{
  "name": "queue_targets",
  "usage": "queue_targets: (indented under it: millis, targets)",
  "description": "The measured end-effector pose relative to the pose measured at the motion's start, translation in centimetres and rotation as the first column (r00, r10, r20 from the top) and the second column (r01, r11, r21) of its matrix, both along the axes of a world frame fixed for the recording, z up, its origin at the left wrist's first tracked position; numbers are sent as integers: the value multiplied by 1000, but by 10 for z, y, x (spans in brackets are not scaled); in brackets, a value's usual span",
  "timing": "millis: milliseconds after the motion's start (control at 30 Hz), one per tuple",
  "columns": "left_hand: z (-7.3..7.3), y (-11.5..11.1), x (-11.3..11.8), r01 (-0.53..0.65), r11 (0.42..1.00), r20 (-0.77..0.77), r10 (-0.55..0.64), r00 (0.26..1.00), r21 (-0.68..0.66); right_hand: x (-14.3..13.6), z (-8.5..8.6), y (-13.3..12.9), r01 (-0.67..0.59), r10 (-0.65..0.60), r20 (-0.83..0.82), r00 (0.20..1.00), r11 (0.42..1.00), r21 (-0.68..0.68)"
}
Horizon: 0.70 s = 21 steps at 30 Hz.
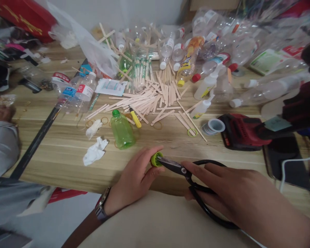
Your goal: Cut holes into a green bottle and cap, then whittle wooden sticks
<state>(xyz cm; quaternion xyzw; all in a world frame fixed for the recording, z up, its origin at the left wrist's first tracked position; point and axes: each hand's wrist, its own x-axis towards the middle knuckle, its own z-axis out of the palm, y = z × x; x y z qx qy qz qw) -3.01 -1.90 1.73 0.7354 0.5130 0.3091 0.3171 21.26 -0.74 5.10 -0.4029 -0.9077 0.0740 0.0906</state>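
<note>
Between the thumb and fingers of my left hand (138,172) is a yellow-green bottle cap (156,159), its open side turned to the right. My right hand (235,193) grips black-handled scissors (174,165), their blades together and the tips inside the cap. Just beyond my left hand a green plastic bottle (122,130) without a cap stands on the table, leaning slightly in view. Close to it lie a yellow-handled screwdriver (135,117) and crumpled white tissue (95,151).
Wooden sticks (144,101) are heaped mid-table, with clear plastic bottles (167,48) behind. On the right are a roll of grey tape (213,126), a red and black power tool (244,132) and a phone (288,160) under a white cable. Another person's arm (2,144) rests at the left.
</note>
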Motion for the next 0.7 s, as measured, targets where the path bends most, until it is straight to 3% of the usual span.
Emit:
queue_targets:
  millis: [100, 333, 567, 700]
  targets:
    - [-1, 1, 0, 5, 1000, -10, -5, 1000, 15, 0, 1, 2, -85, 83, 37, 996, 995, 49]
    - [-3, 2, 2, -38, 999, 26, 38, 999, 9, -8, 5, 2, -113, 75, 150, 986, 958, 262]
    - [-5, 3, 4, -88, 987, 162, 109, 981, -134, -10, 0, 2, -108, 58, 159, 986, 938, 330]
    - [-8, 1, 4, -36, 957, 344, 138, 929, -287, -9, -1, 3, -122, 84, 130, 988, 940, 319]
